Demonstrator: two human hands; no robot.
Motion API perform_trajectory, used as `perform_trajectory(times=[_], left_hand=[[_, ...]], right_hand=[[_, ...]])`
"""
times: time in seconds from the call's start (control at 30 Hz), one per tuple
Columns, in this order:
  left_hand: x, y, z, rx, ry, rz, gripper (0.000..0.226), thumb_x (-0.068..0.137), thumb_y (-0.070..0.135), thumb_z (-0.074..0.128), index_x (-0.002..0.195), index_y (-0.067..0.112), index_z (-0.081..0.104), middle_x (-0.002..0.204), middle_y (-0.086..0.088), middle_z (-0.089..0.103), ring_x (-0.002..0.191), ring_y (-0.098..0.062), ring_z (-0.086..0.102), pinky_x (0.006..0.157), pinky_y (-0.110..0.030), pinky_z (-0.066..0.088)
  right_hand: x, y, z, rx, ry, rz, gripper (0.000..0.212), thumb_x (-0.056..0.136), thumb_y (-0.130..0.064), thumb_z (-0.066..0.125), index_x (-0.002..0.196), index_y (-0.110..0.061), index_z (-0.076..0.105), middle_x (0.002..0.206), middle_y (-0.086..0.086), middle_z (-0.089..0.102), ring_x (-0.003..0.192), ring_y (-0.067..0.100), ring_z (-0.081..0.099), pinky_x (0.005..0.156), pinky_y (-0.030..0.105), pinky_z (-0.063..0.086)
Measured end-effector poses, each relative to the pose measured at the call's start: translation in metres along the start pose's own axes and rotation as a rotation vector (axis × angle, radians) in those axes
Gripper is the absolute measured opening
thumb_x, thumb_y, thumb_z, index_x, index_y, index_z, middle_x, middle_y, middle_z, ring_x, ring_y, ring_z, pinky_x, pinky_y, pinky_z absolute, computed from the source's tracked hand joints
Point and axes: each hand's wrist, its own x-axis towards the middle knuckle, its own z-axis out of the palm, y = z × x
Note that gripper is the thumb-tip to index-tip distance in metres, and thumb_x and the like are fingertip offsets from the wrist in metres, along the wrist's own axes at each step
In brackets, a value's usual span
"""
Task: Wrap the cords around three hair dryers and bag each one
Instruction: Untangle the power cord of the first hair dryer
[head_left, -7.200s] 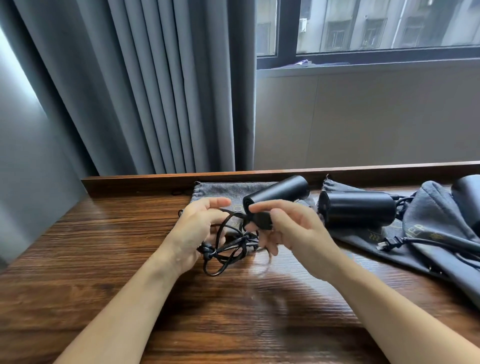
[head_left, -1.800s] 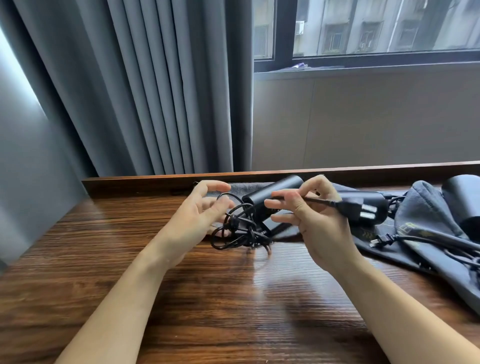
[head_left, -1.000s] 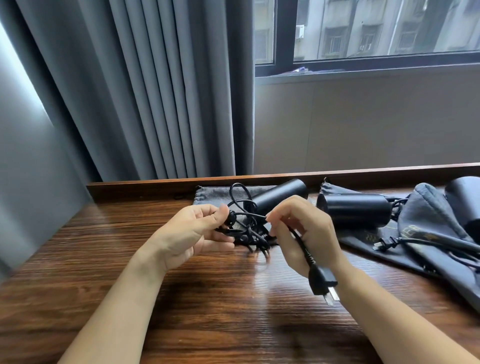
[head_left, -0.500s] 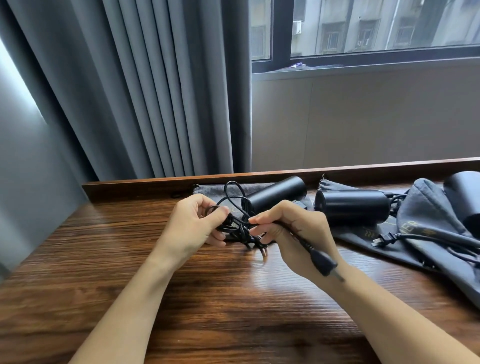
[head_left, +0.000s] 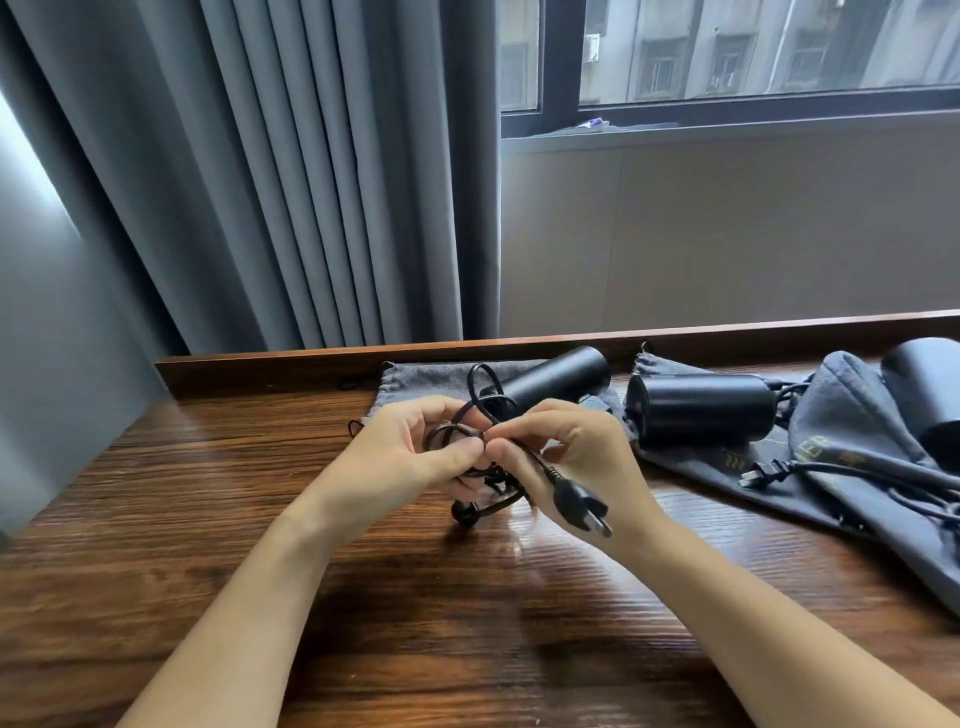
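Black cylindrical hair dryer (head_left: 553, 375) lies near the wooden table's (head_left: 208, 519) far edge, just beyond both hands; left hand (head_left: 400, 457) grips its tangled cord (head_left: 480, 512), right hand (head_left: 582, 457) pinches the plug end.

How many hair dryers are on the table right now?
3: one lies behind the hands on a grey bag, one right of it, one at the right edge, partly cut off.

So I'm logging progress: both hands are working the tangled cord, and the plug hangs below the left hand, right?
Not quite. The head view shows the plug hanging below the right hand, not the left hand. Both hands do hold the tangled cord.
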Motion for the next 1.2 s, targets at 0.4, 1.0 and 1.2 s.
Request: perform_trajectory(times=[0.4, 1.0, 1.2], left_hand=[[0.001, -0.002, 0.004, -0.012, 0.054, -0.018, 0.024, 0.091, 0.011, 0.076, 0.114, 0.005, 0.073, 0.101, -0.012, 0.079, 0.087, -0.027, 0.079, 0.067, -0.032, 0.064], [0.009, -0.012, 0.014, -0.083, 0.276, 0.024, 0.013, 0.089, 0.005, 0.078, 0.096, -0.004, 0.07, 0.073, -0.014, 0.072, 0.063, -0.032, 0.072, 0.055, -0.036, 0.063], [0.01, -0.01, 0.013, -0.133, 0.355, 0.001, 0.012, 0.091, 0.01, 0.077, 0.093, 0.0, 0.072, 0.075, -0.017, 0.073, 0.062, -0.032, 0.072, 0.055, -0.04, 0.064]], right_hand=[[-0.002, -0.016, -0.018, 0.53, -0.16, 0.275, 0.028, 0.087, -0.034, 0.071, 0.106, -0.012, 0.073, 0.099, 0.022, 0.076, 0.077, 0.038, 0.072, 0.062, 0.049, 0.056], [-0.011, -0.036, -0.021, 0.122, 0.073, -0.362, 0.068, 0.1, -0.06, 0.048, 0.102, 0.004, 0.07, 0.072, 0.005, 0.057, 0.054, 0.016, 0.052, 0.048, 0.026, 0.041], [-0.012, -0.024, -0.017, -0.047, 0.116, -0.414, 0.025, 0.091, -0.01, 0.069, 0.11, 0.007, 0.07, 0.104, 0.015, 0.068, 0.086, 0.019, 0.066, 0.061, 0.026, 0.059]])
